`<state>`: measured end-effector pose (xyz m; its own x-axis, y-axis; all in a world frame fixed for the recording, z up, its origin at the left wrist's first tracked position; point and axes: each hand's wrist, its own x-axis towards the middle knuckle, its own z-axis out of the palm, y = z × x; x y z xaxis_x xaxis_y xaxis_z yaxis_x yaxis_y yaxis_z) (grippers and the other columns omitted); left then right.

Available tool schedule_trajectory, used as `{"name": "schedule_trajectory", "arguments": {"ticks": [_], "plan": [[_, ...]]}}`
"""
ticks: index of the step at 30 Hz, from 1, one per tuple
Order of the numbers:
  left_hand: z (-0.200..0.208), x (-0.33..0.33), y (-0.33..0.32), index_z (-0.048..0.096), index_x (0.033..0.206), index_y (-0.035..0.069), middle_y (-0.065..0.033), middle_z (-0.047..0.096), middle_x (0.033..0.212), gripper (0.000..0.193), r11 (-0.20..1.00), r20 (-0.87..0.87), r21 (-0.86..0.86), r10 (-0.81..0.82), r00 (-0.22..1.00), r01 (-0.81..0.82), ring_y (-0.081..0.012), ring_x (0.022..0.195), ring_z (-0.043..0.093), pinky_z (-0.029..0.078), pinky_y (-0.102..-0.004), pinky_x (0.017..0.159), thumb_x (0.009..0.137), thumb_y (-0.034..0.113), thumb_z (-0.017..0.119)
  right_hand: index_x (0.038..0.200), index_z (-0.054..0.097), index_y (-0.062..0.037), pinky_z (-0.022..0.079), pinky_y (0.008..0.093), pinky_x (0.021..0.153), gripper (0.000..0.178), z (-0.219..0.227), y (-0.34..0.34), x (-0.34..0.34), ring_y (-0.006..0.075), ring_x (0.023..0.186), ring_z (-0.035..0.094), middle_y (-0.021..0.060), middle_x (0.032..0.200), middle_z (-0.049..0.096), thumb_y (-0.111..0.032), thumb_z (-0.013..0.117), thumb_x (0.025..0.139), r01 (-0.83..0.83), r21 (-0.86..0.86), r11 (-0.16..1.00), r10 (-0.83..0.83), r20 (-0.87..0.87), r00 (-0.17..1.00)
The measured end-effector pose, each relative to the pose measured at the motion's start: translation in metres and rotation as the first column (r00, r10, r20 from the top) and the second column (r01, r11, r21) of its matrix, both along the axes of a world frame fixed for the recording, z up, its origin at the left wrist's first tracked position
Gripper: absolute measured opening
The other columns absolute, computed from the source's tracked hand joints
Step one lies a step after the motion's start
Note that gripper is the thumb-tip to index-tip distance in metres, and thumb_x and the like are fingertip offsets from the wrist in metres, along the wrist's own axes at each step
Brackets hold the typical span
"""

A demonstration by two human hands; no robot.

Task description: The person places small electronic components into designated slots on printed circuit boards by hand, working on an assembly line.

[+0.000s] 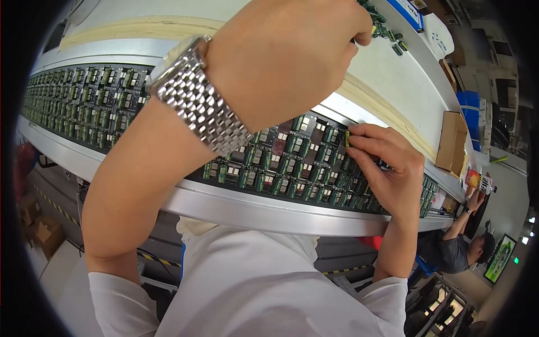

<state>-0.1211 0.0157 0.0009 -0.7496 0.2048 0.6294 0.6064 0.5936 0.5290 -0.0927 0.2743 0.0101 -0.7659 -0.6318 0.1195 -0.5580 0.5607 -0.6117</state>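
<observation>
Nearest, the person's white shirt (247,281) fills the lower middle, with a bare forearm rising on each side of it. The left forearm, wearing a silver link watch (205,106), crosses above the work from lower left to upper right. The left hand (297,56), back uppermost, ends beside a loose cluster of green cylindrical components (397,48); its fingers are curled, their tips partly hidden, and whether they grip anything cannot be told. The right hand (393,160) is lower and farther right, its thumb and forefinger pinching a small yellow-green part (347,138) directly over the dark panel (279,147). This panel, densely set with rows of green cylinders and pale square pieces, runs left to right behind a silver rail (252,210). Beyond the panel extend a cream-coloured strip (140,26) and the white surface (393,78) on which the loose cluster lies. At the far right of that surface stands an open cardboard box (452,143). Farther off, a co-worker (449,253) in a dark top and cap reaches toward the line, near a lit green screen (499,258).
</observation>
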Motion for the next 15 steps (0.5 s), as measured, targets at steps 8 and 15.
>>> {"name": "schedule_trajectory", "arguments": {"ticks": [8,15], "plan": [[-0.004,0.005,0.006,0.071,0.088,-0.009,-0.0168,0.07,0.087,0.01,0.996,-0.042,-0.049,0.078,0.996,-0.08,-0.0265,0.073,0.065,0.056,-0.0324,0.071,0.089,-0.004,0.063,0.096,0.081,0.0014,0.054,0.0289,0.073,0.016,0.005,-0.004,0.002,0.0195,0.081,0.067,0.0073,0.11,0.079,0.005,0.081,0.081,-0.023,0.049,0.999,0.025,-0.04,0.999],[0.007,0.01,0.012,0.071,0.088,-0.008,-0.0156,0.069,0.085,0.009,0.994,0.167,-0.037,0.103,0.981,-0.098,-0.0261,0.072,0.065,0.056,-0.0314,0.071,0.088,-0.005,0.063,0.096,0.081,0.0016,0.054,0.0286,0.072,0.016,0.003,-0.006,0.002,0.0188,0.08,0.066,0.0074,0.111,0.079,0.005,0.081,0.081,-0.054,0.088,0.995,0.065,-0.135,0.989]]}}
